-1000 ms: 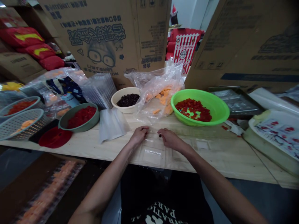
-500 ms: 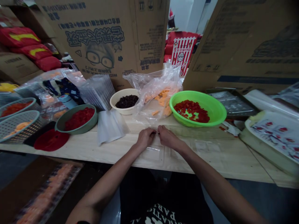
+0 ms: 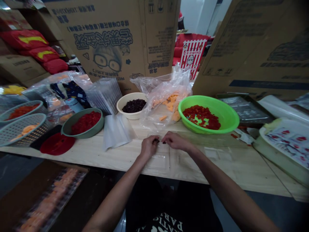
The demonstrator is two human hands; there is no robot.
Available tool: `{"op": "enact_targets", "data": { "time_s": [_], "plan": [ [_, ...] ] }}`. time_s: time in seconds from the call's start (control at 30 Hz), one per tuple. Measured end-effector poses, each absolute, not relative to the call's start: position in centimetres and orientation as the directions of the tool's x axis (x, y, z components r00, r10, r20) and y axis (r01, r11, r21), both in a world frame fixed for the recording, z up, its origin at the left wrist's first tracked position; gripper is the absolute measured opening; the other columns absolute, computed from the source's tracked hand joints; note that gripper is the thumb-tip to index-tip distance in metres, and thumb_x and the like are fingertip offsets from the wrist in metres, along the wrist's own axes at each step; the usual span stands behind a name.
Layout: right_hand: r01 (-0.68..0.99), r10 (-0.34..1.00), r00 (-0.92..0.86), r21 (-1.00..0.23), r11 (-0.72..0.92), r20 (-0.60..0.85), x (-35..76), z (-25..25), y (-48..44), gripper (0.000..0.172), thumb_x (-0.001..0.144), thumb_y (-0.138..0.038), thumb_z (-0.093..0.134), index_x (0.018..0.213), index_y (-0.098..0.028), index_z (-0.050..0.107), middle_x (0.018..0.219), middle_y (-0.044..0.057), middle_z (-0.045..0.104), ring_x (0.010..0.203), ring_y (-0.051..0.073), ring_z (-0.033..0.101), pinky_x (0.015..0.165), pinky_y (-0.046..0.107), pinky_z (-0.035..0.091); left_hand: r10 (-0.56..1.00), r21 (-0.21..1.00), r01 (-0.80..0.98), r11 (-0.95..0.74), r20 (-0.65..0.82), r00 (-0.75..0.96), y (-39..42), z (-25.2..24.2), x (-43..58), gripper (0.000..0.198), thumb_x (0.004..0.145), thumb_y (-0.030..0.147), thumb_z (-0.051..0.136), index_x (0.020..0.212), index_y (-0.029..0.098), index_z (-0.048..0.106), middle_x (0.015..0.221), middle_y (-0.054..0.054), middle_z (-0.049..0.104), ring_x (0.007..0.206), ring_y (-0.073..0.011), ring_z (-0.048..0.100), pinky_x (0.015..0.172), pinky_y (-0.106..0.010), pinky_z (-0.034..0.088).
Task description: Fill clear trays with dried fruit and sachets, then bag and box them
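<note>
My left hand (image 3: 149, 145) and my right hand (image 3: 174, 141) meet over a clear plastic tray (image 3: 161, 158) lying flat on the wooden table (image 3: 224, 164). Both hands are closed in pinches, fingertips nearly touching. Small dark bits show at the fingertips of each hand, too small to name. Behind them stand a white bowl of dark pieces (image 3: 132, 105), a clear bag of orange pieces (image 3: 166, 98) and a green bowl of red pieces (image 3: 209, 114).
A grey-green bowl of red pieces (image 3: 83, 123), a red lid (image 3: 57, 143), a folded clear bag (image 3: 117, 130) and mesh baskets (image 3: 20, 127) lie left. Printed trays (image 3: 285, 141) sit right. Big cardboard boxes (image 3: 116, 38) wall the back. A box of filled trays (image 3: 45, 199) sits below left.
My hands came together from apart, fingertips now almost touching above the tray. The view shifted slightly.
</note>
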State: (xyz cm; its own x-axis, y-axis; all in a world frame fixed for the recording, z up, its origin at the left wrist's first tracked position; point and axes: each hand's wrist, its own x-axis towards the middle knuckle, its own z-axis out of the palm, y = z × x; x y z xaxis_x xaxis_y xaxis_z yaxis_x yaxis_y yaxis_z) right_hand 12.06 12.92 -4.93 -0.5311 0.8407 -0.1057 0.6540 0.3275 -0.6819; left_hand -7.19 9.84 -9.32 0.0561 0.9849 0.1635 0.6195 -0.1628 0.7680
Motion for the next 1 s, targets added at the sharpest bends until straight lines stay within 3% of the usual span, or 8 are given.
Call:
{"op": "enact_targets", "data": {
  "time_s": [0.1,0.23,0.33,0.43,0.5,0.63,0.73,1.0],
  "plan": [
    [0.435,0.94,-0.322,-0.899,0.043,-0.111,15.2,-4.6,13.0,0.042,0.073,-0.016,0.049,0.111,-0.015,0.068,0.096,0.006,0.065,0.077,0.015,0.056,0.068,0.025,0.045,0.978,0.754,0.623,-0.208,0.161,0.131,9.5,-9.2,-7.6,0.025,0.083,0.009,0.06,0.096,0.023,0.076,0.099,-0.001,0.077,0.093,-0.0178,0.071,0.089,-0.029,0.052],
    [0.261,0.971,-0.196,-0.962,-0.083,-0.137,21.1,-3.4,11.4,0.046,0.061,-0.019,0.051,0.104,-0.014,0.066,0.092,0.005,0.064,0.076,0.014,0.055,0.067,0.025,0.043,0.988,0.88,0.455,-0.132,0.153,-0.008,9.8,-8.3,-8.0,0.021,0.081,0.013,0.06,0.095,0.019,0.075,0.095,-0.003,0.076,0.089,-0.0167,0.069,0.086,-0.027,0.051],
    [0.494,0.974,-0.08,-0.858,-0.144,-0.21,24.6,-2.6,9.7,0.034,0.071,-0.022,0.05,0.098,-0.013,0.068,0.074,0.003,0.062,0.063,0.015,0.053,0.061,0.027,0.042,0.992,0.985,0.171,0.001,0.021,-0.126,10.7,-6.7,-7.5,0.024,0.082,0.032,0.065,0.099,0.016,0.071,0.084,-0.002,0.071,0.069,-0.0126,0.062,0.066,-0.023,0.048],
    [0.768,0.982,0.031,-0.625,-0.144,-0.188,25.8,-2.8,8.8,0.028,0.08,-0.02,0.046,0.09,-0.013,0.072,0.072,0.006,0.066,0.065,0.019,0.058,0.064,0.029,0.043,0.972,0.972,-0.025,0.232,-0.231,0.041,11.6,-5.0,-5.3,0.039,0.083,0.047,0.063,0.1,0.012,0.067,0.072,-0.001,0.063,0.052,-0.0085,0.05,0.048,-0.02,0.036],
    [0.851,0.994,-0.017,-0.524,-0.042,-0.108,25.5,-3.4,8.9,0.029,0.081,-0.014,0.046,0.09,-0.013,0.073,0.085,0.008,0.073,0.079,0.021,0.063,0.074,0.029,0.046,0.942,0.96,0.054,0.275,-0.281,0.184,12.1,-4.4,-3.0,0.038,0.088,0.045,0.055,0.1,0.01,0.066,0.069,-0.001,0.061,0.05,-0.0086,0.048,0.046,-0.02,0.033],
    [0.922,0.992,-0.126,-0.369,0.118,0.004,23.6,-4.7,9.2,0.038,0.077,-0.001,0.046,0.105,-0.01,0.07,0.1,0.013,0.073,0.09,0.021,0.065,0.081,0.028,0.045,0.907,0.88,0.471,-0.062,-0.147,0.394,13.3,-4.2,1.9,0.032,0.092,0.03,0.043,0.091,0.012,0.07,0.065,-0.001,0.063,0.054,-0.011,0.052,0.051,-0.02,0.038],
    [0.943,0.978,-0.206,-0.265,0.201,0.01,22.5,-5.2,9.3,0.041,0.072,0.003,0.048,0.106,-0.009,0.068,0.101,0.014,0.071,0.088,0.021,0.065,0.078,0.027,0.045,0.883,0.798,0.563,-0.214,-0.088,0.461,14.2,-4.2,4.6,0.022,0.083,0.017,0.052,0.09,0.014,0.072,0.073,-0.002,0.069,0.067,-0.0144,0.059,0.064,-0.023,0.044],
    [0.921,0.975,-0.185,-0.325,0.216,0.124,25.1,-6.1,8.4,0.045,0.075,0.004,0.045,0.112,-0.011,0.066,0.107,0.013,0.066,0.098,0.02,0.061,0.088,0.028,0.045,0.834,0.607,0.684,-0.404,-0.063,0.548,15.3,-4.2,7.1,0.018,0.074,0.012,0.06,0.08,0.017,0.077,0.084,-0.008,0.075,0.088,-0.0248,0.067,0.083,-0.032,0.049]
  ]
}}
